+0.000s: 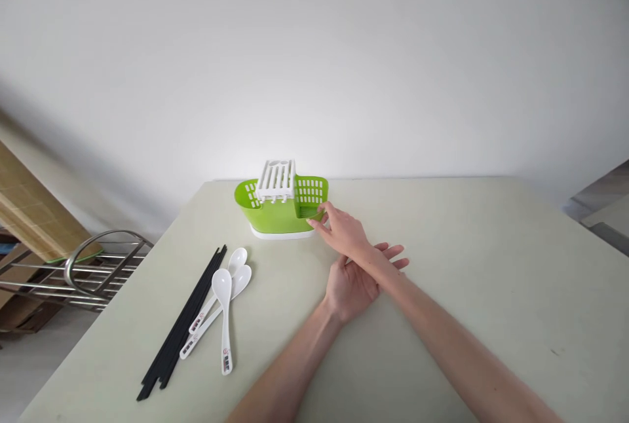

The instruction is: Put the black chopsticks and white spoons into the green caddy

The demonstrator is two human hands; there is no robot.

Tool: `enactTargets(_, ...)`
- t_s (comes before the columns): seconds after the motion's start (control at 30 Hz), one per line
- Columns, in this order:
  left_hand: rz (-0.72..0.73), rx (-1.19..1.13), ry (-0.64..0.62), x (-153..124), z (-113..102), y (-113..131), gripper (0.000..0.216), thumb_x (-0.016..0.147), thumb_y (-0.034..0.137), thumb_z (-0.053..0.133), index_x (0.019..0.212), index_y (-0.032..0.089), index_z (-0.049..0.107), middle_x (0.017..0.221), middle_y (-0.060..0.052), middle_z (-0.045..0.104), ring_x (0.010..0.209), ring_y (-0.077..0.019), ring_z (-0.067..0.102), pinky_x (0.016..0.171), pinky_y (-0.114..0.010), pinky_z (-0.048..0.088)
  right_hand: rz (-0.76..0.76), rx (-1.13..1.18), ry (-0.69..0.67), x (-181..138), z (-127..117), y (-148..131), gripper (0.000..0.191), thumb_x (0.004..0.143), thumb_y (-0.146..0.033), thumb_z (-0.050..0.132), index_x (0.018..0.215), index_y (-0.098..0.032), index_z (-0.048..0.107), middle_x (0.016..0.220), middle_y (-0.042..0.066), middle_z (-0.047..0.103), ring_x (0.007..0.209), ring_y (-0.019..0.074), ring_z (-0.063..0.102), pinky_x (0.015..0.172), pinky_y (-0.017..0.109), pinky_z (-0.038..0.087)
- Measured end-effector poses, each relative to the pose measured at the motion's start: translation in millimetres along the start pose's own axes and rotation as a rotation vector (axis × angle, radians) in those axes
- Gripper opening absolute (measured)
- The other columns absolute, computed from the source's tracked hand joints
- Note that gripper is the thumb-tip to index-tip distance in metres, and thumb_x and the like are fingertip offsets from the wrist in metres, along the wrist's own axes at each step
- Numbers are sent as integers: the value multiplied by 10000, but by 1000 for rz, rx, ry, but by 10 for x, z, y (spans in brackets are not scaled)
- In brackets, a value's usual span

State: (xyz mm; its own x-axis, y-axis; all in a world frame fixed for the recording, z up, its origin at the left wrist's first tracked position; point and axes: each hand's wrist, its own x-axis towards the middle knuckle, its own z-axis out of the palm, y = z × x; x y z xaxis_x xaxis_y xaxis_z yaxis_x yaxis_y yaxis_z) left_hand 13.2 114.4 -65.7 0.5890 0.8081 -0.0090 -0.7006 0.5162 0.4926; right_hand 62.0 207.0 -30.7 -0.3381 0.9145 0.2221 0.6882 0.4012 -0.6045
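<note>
A green plastic cutlery basket (pixel 275 219) with a white base stands near the back edge of the table. Its middle carries a white slotted holder (pixel 276 181) with small hooks. With the thumb outside and fingers inside, my right hand (pixel 344 230) pinches the basket's right rim. My left hand (pixel 351 289) lies palm up with fingers spread, holding nothing; my right wrist crosses over it and hides part of the palm. Left of my hands are several black chopsticks (pixel 184 325) in a bundle, beside three white spoons (pixel 222 287) that overlap.
The pale table (pixel 466 266) backs onto a white wall (pixel 344 69). On the left, beyond the table edge, are a metal rack (pixel 105 272) and a rolled bamboo mat (pixel 39 207). A grey surface (pixel 612 226) shows at the far right.
</note>
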Motion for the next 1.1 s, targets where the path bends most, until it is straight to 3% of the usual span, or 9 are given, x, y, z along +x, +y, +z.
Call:
enactTargets(0.23, -183, 222, -113, 11, 52, -39, 642, 1053, 601, 408, 1381, 114, 667, 1529, -222, 586, 1426, -371, 555, 1237, -549, 313, 125, -105, -6, -328, -667, 529, 497, 957, -716, 581, 1120, -246, 599, 1058, 76, 792, 898, 269, 736, 697, 338, 477)
enactTargets(0.4, -206, 466, -152, -48, 115, 15, 566, 1043, 593, 479, 1376, 178, 674, 1542, -204, 579, 1363, -346, 616, 1200, -534, 367, 222, -151, 14, -608, -1016, 927, 481, 960, -684, 580, 1171, -252, 597, 1147, 68, 783, 881, 253, 755, 697, 335, 510)
enactTargets(0.5, -196, 554, -174, -66, 130, 21, 501, 1022, 540, 573, 1354, 178, 674, 1475, -220, 630, 1246, -330, 689, 1136, -523, 429, 249, -140, 8, -835, -1195, 1109, 517, 959, -656, 589, 1298, -265, 572, 1266, 78, 753, 960, 265, 764, 769, 363, 558)
enactTargets(0.63, -178, 597, -170, -97, 170, -54, 495, 988, 544, 636, 1311, 174, 690, 1370, -220, 688, 1126, -300, 733, 1062, -482, 482, 239, -34, 78, -1357, -1299, 1309, 735, 953, -663, 587, 1562, -319, 362, 1496, 108, 625, 1196, 300, 711, 851, 400, 615)
enactTargets(0.7, -128, 682, -124, -179, 237, -97, 501, 959, 557, 676, 1275, 169, 700, 1300, -207, 718, 1062, -282, 744, 1025, -468, 506, 261, 54, 116, -1706, -1270, 1405, 743, 971, -668, 554, 1588, -325, 322, 1526, 121, 595, 1257, 300, 682, 869, 403, 634)
enactTargets(0.8, 10, 982, -35, -468, 397, -62, 447, 955, 552, 685, 1202, 181, 721, 1201, -156, 753, 1029, -252, 730, 991, -429, 530, 313, 171, 184, -2229, -1157, 1559, 674, 987, -681, 519, 1538, -316, 393, 1494, 138, 622, 1271, 309, 680, 902, 432, 648)
enactTargets(0.93, 164, 1526, 143, -1113, 519, 267, 324, 1021, 499, 588, 1163, 249, 739, 1204, -84, 756, 1132, -238, 684, 1036, -387, 522, 412, 321, 342, -2694, -987, 1728, 612, 960, -698, 567, 1416, -293, 512, 1408, 142, 687, 1275, 318, 681, 1050, 487, 596)
enactTargets(1.0, 286, 1726, 327, -1460, 444, 506, 330, 1037, 491, 550, 1221, 266, 704, 1267, -85, 734, 1194, -255, 662, 1069, -419, 519, 439, 367, 389, -2791, -929, 1746, 571, 953, -697, 583, 1344, -282, 567, 1386, 135, 702, 1265, 315, 686, 1088, 493, 570)
enactTargets(1.1, 434, 1993, 608, -1923, 169, 840, 410, 1042, 535, 506, 1315, 256, 630, 1426, -116, 654, 1343, -307, 587, 1115, -512, 496, 445, 358, 428, -2820, -890, 1693, 544, 946, -702, 587, 1276, -270, 618, 1351, 119, 722, 1213, 312, 708, 1094, 504, 556)
